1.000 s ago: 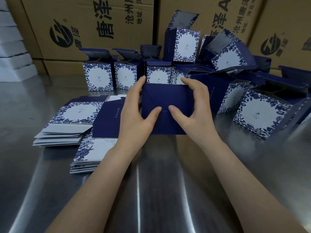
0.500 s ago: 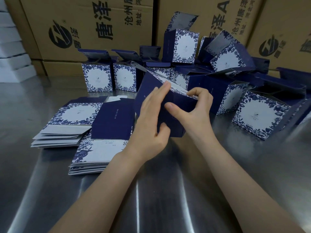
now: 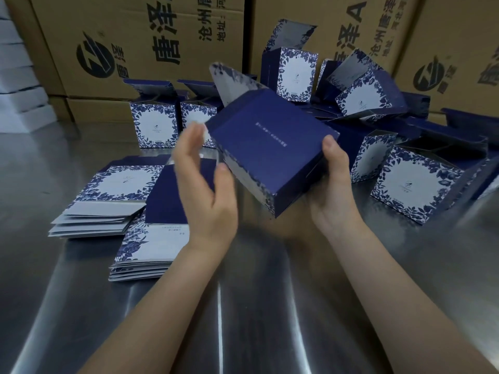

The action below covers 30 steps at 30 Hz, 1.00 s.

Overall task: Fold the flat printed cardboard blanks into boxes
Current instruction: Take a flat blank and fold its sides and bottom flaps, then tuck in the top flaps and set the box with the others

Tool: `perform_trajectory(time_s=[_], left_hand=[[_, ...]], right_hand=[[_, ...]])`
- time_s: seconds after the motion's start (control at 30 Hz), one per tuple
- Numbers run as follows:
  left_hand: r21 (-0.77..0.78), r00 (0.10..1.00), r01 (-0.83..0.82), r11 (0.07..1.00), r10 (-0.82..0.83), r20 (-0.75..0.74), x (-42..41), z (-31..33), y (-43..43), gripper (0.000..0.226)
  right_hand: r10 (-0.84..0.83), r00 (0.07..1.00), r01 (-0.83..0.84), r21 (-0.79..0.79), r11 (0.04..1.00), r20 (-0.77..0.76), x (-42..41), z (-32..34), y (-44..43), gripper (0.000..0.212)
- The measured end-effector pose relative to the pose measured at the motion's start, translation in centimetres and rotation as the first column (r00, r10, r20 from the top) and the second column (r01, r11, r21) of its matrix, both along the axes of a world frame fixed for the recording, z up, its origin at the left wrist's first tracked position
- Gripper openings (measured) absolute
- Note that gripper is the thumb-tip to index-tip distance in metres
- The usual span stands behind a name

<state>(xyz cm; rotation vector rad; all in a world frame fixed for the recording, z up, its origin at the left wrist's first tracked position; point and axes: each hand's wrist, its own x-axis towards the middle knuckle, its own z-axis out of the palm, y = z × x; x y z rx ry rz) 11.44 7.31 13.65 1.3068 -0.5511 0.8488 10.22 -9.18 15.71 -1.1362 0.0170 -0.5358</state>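
While we look down from the head camera, our right hand (image 3: 332, 190) grips the lower right end of the tilted navy box (image 3: 270, 147), thumb on its top face, above the steel table (image 3: 243, 319). Our left hand (image 3: 208, 195), fingers straight and blurred, hovers just beside its left edge; flat blanks (image 3: 108, 201) lie stacked further left.

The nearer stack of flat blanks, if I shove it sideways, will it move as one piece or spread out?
Probably spreads: the nearer stack is loose sheets, edges already fanned. It would likely slide easily, since the steel table looks smooth and shiny. Each blank seems thin, so probably light and bendy.
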Motion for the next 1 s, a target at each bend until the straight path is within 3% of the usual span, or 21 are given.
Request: perform_trajectory(time_s=[0.1, 0.17, 0.23, 0.33, 0.4, 0.5, 0.7, 0.83, 0.93, 1.0], left_hand=[[-0.223, 0.963, -0.053, 0.973, -0.010, -0.270, 0.4, 0.8, 0.3, 0.048], [-0.320, 0.873, 0.013, 0.947, -0.167, -0.459, 1.0, 1.3, 0.5, 0.047], [-0.421, 0.694, 0.156, 0.894, -0.403, -0.597, 1.4, 1.5, 0.8, 0.043], [-0.547, 0.428, 0.383, 0.744, -0.668, -0.609, 1.7, 1.4, 1.3, 0.056], [-0.597, 0.308, 0.498, 0.629, -0.772, -0.557, 1.8, 1.3, 1.5, 0.062], [-0.634, 0.205, 0.539, 0.555, -0.816, -0.541, 2.0, 1.3, 1.9, 0.052], [-0.631, -0.056, 0.610, 0.480, -0.768, -0.638, 2.4, 0.7, 2.7, 0.062], [-0.650, -0.053, 0.575, 0.496, -0.771, -0.635, 2.5, 0.7, 2.4, 0.050], [-0.646, 0.067, 0.505, 0.572, -0.772, -0.632, 2.6, 0.8, 1.9, 0.045], [-0.614, 0.182, 0.444, 0.652, -0.737, -0.651, 2.6, 0.9, 1.7, 0.040]], right_hand=[[0.097, 0.995, -0.099, 0.136, 0.986, 0.021, 0.1, -0.2, -0.4, 0.036], [0.169, 0.985, -0.169, 0.226, 0.959, 0.017, 0.0, -0.5, -0.5, 0.038], [0.241, 0.970, -0.237, 0.262, 0.936, 0.017, -0.1, -0.5, -0.4, 0.047], [0.331, 0.943, -0.328, 0.267, 0.906, 0.035, 0.0, -0.8, -0.5, 0.060], [0.371, 0.926, -0.373, 0.278, 0.885, 0.062, 0.2, -1.4, -0.8, 0.047], [0.392, 0.916, -0.398, 0.281, 0.873, 0.080, 0.4, -2.0, -1.2, 0.048], [0.422, 0.903, -0.427, 0.283, 0.859, 0.084, 0.8, -2.6, -1.6, 0.054], [0.413, 0.911, -0.403, 0.266, 0.876, 0.019, 0.7, -2.2, -1.9, 0.052], [0.342, 0.937, -0.317, 0.242, 0.917, -0.069, 0.7, -1.4, -2.0, 0.055], [0.250, 0.962, -0.224, 0.209, 0.952, -0.110, 0.7, -1.0, -2.0, 0.044]])
